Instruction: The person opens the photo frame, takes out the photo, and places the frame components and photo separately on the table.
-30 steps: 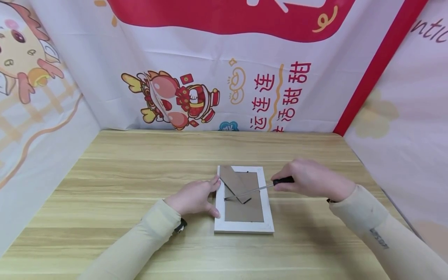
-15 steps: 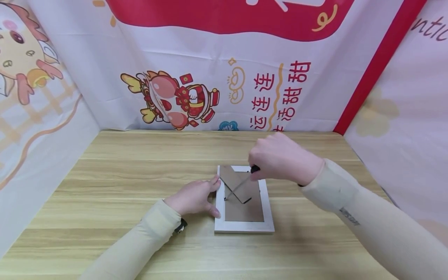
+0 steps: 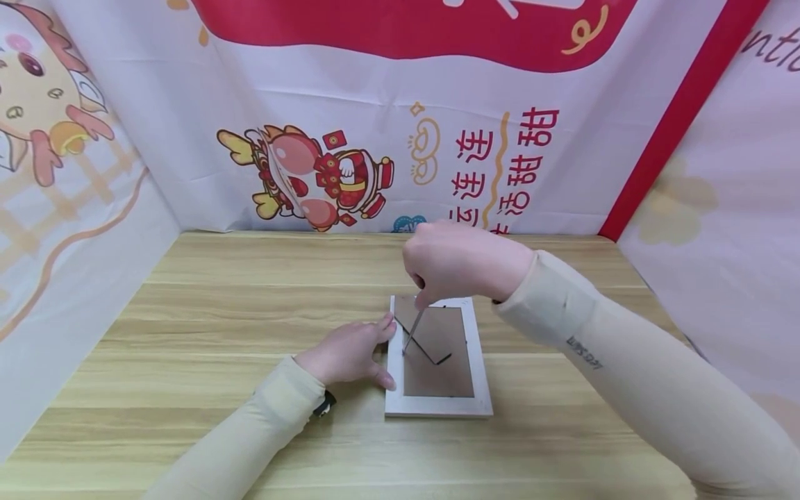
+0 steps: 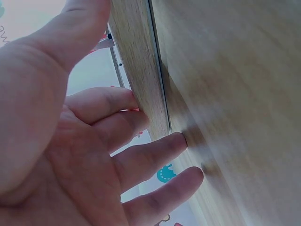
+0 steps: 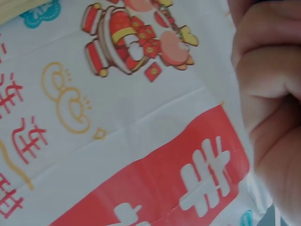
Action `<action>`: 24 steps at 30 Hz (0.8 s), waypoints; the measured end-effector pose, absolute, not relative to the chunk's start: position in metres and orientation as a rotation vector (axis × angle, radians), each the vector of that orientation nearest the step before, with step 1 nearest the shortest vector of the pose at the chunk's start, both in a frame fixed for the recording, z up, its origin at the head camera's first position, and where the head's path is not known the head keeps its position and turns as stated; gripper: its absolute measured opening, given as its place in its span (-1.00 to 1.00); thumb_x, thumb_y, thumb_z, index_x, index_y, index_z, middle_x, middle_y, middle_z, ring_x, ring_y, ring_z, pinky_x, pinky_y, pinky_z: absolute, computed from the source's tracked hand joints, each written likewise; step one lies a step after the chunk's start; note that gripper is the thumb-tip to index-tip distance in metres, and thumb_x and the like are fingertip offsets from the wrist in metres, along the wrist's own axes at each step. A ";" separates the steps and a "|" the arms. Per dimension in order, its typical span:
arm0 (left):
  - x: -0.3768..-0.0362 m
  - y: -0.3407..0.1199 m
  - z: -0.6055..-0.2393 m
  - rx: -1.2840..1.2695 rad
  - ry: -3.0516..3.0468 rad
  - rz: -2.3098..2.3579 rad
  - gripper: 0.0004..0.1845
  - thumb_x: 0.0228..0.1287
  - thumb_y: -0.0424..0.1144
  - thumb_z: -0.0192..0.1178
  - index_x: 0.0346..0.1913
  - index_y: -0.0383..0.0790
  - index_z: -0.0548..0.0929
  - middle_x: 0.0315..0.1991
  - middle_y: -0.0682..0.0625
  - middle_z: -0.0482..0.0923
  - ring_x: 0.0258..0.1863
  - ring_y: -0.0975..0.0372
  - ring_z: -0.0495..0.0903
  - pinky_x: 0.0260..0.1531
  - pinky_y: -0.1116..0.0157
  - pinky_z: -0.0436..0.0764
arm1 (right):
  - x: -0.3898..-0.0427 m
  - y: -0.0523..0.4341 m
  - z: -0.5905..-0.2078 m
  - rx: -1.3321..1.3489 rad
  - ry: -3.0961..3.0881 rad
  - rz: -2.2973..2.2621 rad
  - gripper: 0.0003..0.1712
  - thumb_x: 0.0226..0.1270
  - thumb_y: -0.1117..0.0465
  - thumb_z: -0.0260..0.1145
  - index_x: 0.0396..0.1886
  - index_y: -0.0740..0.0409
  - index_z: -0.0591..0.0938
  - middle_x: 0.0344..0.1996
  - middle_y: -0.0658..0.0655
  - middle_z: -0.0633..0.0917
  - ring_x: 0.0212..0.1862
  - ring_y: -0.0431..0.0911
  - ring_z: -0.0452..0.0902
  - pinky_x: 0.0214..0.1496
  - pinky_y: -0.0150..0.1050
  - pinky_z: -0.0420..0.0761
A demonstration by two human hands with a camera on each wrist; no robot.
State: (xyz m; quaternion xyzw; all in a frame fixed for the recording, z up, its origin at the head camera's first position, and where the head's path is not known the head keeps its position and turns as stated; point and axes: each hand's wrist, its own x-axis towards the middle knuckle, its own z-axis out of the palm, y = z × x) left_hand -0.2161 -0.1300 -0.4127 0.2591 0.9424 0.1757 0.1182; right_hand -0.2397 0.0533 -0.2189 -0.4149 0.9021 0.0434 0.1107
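Note:
A white picture frame (image 3: 437, 407) lies face down in the head view, its brown backing board (image 3: 440, 380) and slanted stand flap (image 3: 432, 339) upward. My left hand (image 3: 350, 353) rests against the frame's left edge, thumb and fingertips touching it. In the left wrist view that hand's fingers (image 4: 146, 162) extend loosely beside the frame's edge. Above the frame my right hand (image 3: 462, 260) grips a screwdriver (image 3: 412, 331); its handle is hidden in the fist. The steep shaft reaches a small dark fastener at the backing's left edge. Only curled fingers (image 5: 273, 70) show in the right wrist view.
The frame lies on a wood-grain table (image 3: 262, 298). A printed cloth (image 3: 281, 69) with cartoon figures and red lettering hangs behind the table, and similar cloths line both sides.
My right hand has swung left and upward from the frame's right side, tipping the screwdriver from nearly flat to steep while its tip stays at the same spot. The left hand keeps its place.

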 end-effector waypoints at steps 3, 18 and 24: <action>-0.216 -0.130 -0.412 0.783 2.755 0.519 0.10 -0.13 0.19 0.51 0.44 -0.33 0.32 0.49 -0.22 0.14 0.32 -0.08 0.39 0.27 0.05 0.40 | -0.235 0.049 -0.217 -1.190 2.653 0.165 -0.73 0.05 0.00 0.60 -0.59 -0.01 0.69 -0.64 -0.09 0.62 -0.54 -0.21 0.57 -0.44 -0.35 0.60; -0.217 -0.133 -0.413 0.812 2.761 0.539 0.10 -0.12 0.14 0.54 0.44 -0.35 0.32 0.47 -0.22 0.16 0.28 -0.07 0.45 0.24 0.05 0.44 | -0.233 0.010 -0.216 -1.308 2.630 0.407 -0.69 0.04 -0.01 0.60 -0.32 0.03 0.73 -0.52 -0.06 0.62 -0.42 -0.15 0.54 -0.40 -0.33 0.57; -0.218 -0.132 -0.415 0.777 2.759 0.508 0.12 -0.09 0.15 0.53 0.48 -0.31 0.26 0.49 -0.15 0.15 0.32 -0.01 0.40 0.25 0.09 0.42 | -0.226 -0.016 -0.216 -1.328 2.562 0.518 -0.58 0.03 0.05 0.61 -0.08 -0.01 0.75 -0.41 -0.06 0.66 -0.30 -0.13 0.56 -0.27 -0.32 0.62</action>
